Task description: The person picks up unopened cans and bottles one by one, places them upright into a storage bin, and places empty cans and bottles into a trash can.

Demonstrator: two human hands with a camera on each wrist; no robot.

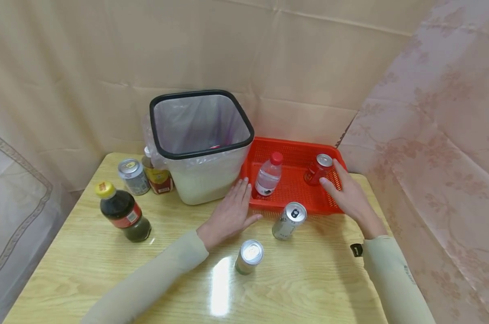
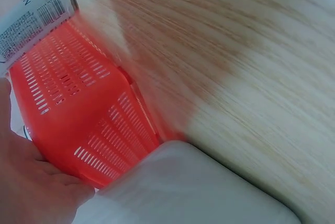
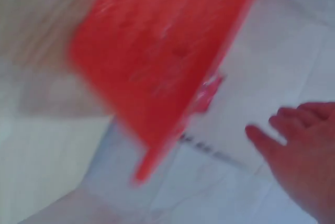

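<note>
My right hand is spread wide beside the red can, right in the basket; my left hand, fingers straight, could jolt the basket, toppling the bottle.

The red plastic basket is rectangular and low, with rows of narrow slots in its bottom and walls, and it rests on the tabletop with its open side upward. Toward its right end there stands a red drink can, upright, with a silver top, placed well apart from the other thing inside. That one is a clear plastic bottle, also upright near the left end, with a red cap screwed on and a white label around its lower part.
</note>
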